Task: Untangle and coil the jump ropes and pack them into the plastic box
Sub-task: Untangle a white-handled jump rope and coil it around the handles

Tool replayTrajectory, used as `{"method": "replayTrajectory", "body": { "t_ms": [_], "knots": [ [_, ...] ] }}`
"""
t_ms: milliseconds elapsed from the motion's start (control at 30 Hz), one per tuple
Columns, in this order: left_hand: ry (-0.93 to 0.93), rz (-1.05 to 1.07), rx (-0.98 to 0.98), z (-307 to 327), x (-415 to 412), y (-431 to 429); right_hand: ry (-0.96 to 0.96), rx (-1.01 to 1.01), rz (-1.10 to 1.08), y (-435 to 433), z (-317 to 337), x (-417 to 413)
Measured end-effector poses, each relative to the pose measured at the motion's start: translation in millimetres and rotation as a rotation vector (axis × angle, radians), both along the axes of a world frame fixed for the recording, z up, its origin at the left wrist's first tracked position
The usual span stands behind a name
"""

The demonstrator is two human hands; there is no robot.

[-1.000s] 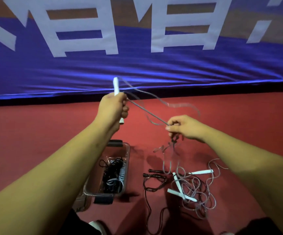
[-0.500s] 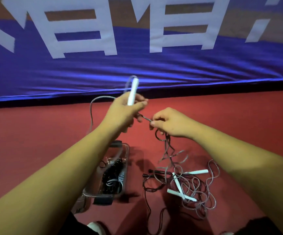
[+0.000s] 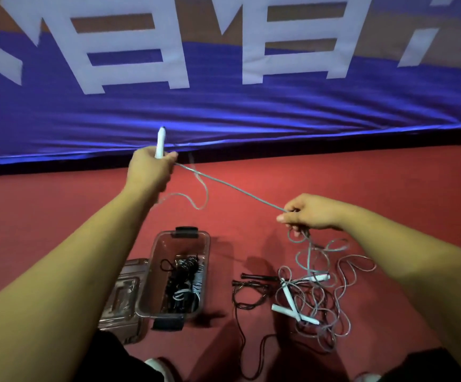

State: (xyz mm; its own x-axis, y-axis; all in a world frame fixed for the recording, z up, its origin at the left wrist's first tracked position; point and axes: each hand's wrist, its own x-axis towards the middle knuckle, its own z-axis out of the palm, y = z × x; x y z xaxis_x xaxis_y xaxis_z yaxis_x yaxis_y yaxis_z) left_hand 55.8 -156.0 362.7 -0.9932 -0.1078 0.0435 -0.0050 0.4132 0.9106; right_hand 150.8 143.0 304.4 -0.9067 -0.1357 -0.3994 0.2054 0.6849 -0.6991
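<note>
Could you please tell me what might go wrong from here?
The clear grey rope pinched by the right hand trails into the tangled pile of clear ropes with white handles; pulling harder may tighten knots or drag in the black rope beside it. The slack loop below the left hand could re-tangle.

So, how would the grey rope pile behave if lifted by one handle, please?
Probably floppy: the grey rope pile lies in loose loops. Likely to snag, since its strands and white handles cross. Seemingly light: thin cord.
</note>
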Motion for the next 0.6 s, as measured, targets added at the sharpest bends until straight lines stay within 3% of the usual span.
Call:
{"method": "replayTrajectory", "body": {
  "t_ms": [167, 300, 433, 533, 600],
  "knots": [
    [-0.063, -0.1, -0.249, -7, 15, 11, 0.215, 0.026, -0.027, -14, 15, -7],
    [-0.151, -0.394, 0.01, 3, 42, 50, 0.299, -0.011, 0.07, -46, 35, -8],
    [-0.334, -0.674, -0.083, 10, 67, 65, 0.321, -0.167, 0.054, -60, 50, -8],
    [-0.306, -0.595, -0.165, 6, 57, 62, 0.228, -0.201, 0.074, -58, 47, -6],
    [-0.205, -0.429, -0.093, 5, 44, 56, 0.137, -0.151, 0.068, -51, 40, -5]
  ]
}}
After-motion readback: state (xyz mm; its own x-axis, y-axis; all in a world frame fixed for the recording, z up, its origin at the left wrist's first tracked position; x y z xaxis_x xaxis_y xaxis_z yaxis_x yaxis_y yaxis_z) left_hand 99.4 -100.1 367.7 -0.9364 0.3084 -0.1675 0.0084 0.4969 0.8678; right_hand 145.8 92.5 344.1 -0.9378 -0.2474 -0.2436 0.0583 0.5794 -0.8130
